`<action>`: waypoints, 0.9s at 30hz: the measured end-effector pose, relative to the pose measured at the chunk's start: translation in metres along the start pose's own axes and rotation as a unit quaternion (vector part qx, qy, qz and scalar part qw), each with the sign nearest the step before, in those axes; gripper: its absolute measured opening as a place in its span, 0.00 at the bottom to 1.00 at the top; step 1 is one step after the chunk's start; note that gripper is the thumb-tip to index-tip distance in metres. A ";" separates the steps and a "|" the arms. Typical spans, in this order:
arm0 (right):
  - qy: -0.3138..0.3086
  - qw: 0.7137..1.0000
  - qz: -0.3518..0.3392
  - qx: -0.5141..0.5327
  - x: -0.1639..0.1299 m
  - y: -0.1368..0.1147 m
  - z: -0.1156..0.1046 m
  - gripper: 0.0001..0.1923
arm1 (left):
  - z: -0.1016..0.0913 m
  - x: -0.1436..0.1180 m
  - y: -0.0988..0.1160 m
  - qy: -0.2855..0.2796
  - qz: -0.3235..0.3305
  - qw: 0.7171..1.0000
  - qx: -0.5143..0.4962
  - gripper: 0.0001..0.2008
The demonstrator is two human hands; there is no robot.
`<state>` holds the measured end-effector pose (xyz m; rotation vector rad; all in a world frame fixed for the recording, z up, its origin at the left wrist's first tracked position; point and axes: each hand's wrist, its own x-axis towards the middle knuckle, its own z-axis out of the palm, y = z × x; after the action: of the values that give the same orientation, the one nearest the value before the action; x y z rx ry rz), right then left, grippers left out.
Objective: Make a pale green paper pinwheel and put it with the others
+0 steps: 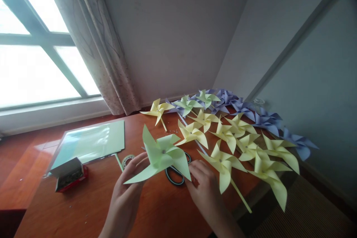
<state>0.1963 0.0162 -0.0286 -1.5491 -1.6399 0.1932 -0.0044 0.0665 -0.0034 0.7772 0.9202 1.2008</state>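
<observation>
A light green paper pinwheel [164, 152] faces up above the table, a small round pin head at its centre. Behind its left blades, my left hand [129, 182] supports it, with the fingertips hidden by the paper. My right hand [205, 186] is closed at the tip of the lower right blade, thumb and fingers bent together. Beneath the pinwheel lie dark-handled scissors [175, 183], partly covered. A roll of tape [128, 160] and a thin green paper stick [119, 162] lie just beyond my left hand.
Several yellow pinwheels [223, 160] spread over the table's right side, with purple pinwheels [264, 119] and green ones [187, 104] behind. At left are a packet of green paper [111, 137] and an open small red box [71, 182]. A curtain [103, 44] hangs by the window.
</observation>
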 end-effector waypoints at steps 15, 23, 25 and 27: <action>0.035 0.994 0.009 -0.105 0.039 0.051 -0.085 0.13 | 0.005 0.005 0.003 0.040 -0.032 0.990 0.135 0.23; 0.086 0.968 0.070 -0.226 0.117 0.161 -0.169 0.07 | -0.001 0.007 -0.004 0.025 -0.030 0.986 0.160 0.25; 0.098 0.958 0.103 -0.251 0.135 0.191 -0.180 0.08 | -0.003 0.008 -0.006 0.022 -0.024 0.986 0.166 0.25; 0.095 0.948 0.138 -0.270 0.148 0.218 -0.187 0.08 | -0.005 0.010 -0.008 0.019 -0.022 0.984 0.174 0.24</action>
<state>0.4995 0.1147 0.0202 -2.1368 -1.3802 -0.2793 -0.0041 0.0748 -0.0142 1.0079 1.1916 1.0323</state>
